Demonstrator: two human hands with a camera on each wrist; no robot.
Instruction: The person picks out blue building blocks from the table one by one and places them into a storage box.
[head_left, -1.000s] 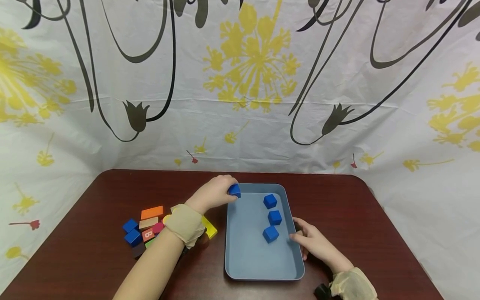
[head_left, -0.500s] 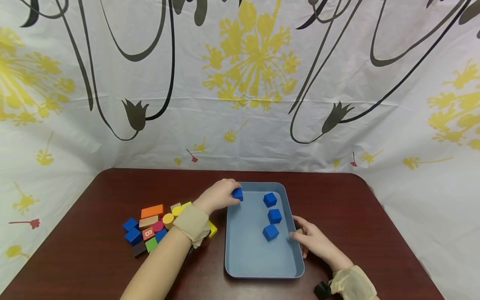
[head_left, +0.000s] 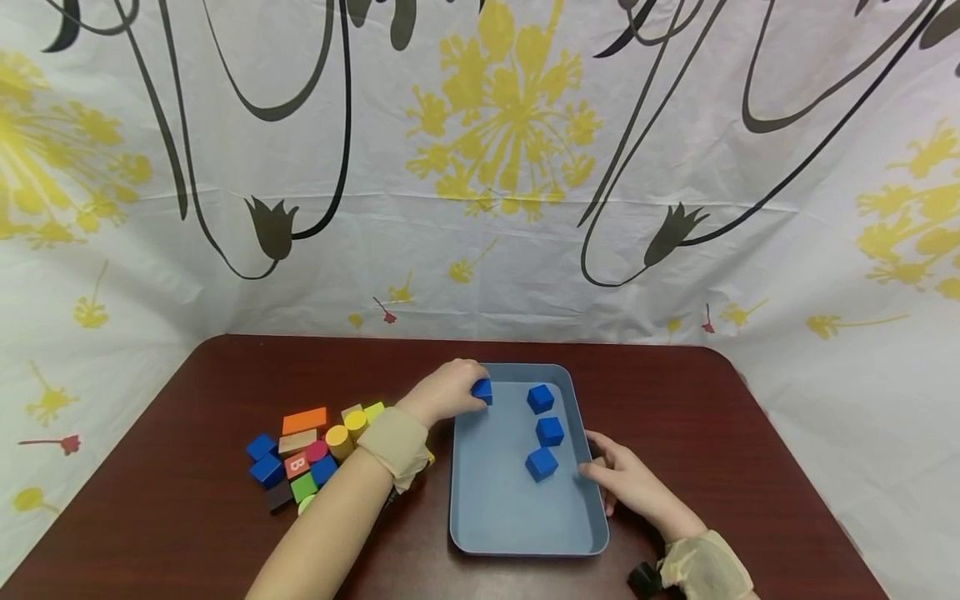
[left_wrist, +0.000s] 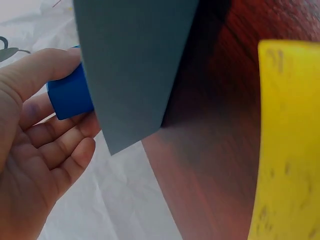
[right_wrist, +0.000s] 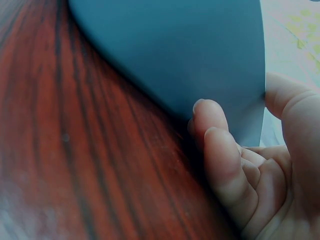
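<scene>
My left hand (head_left: pixel 446 392) pinches a blue cube (head_left: pixel 483 391) at the far left corner of the blue-grey tray (head_left: pixel 525 521). In the left wrist view, thumb and fingers hold the cube (left_wrist: pixel 72 95) just beyond the tray's wall (left_wrist: pixel 130 75), which hides part of it. Three more blue cubes stand in a rough column on the tray's right half, the middle one (head_left: pixel 550 432) among them. At the right rim my right hand (head_left: pixel 626 479) grips the tray, thumb over the edge and fingers against the outer wall (right_wrist: pixel 200 60), as the right wrist view shows.
Left of the tray lies a cluster of toy blocks: an orange block (head_left: pixel 304 421), blue cubes (head_left: pixel 267 471), a green block (head_left: pixel 303 487), yellow cylinders (head_left: pixel 339 442) and others. My left forearm crosses beside them. A patterned cloth (head_left: pixel 510 275) hangs behind the dark wooden table (head_left: pixel 750 467).
My left hand has moved a little to the right with the blue cube, from the tray's left rim to inside its far left corner. My right hand stays at the right rim.
</scene>
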